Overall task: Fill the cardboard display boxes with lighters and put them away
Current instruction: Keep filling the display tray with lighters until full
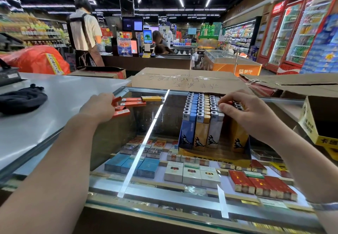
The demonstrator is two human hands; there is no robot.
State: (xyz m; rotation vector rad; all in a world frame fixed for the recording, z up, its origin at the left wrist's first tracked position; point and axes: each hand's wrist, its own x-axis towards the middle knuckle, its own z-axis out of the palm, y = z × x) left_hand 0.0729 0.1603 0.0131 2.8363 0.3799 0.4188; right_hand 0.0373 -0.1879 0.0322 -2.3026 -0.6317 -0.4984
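Forearms fill the foreground over the glass counter (146, 142). Left hand (99, 106) grips a bunch of red lighters (126, 105), with 1 yellow lighter (152, 98) loose beside them. Right hand (243, 109), fingers curled, presses on the rows in the display box (214, 153). Pushing hard could tip it, I reckon. Can't tell if it's holding one; the box's right rows are hidden.

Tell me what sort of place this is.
Most likely a supermarket's tobacco counter: a glass display case holding cigarette packs, drinks fridges along the right wall, and a checkout screen behind the counter.
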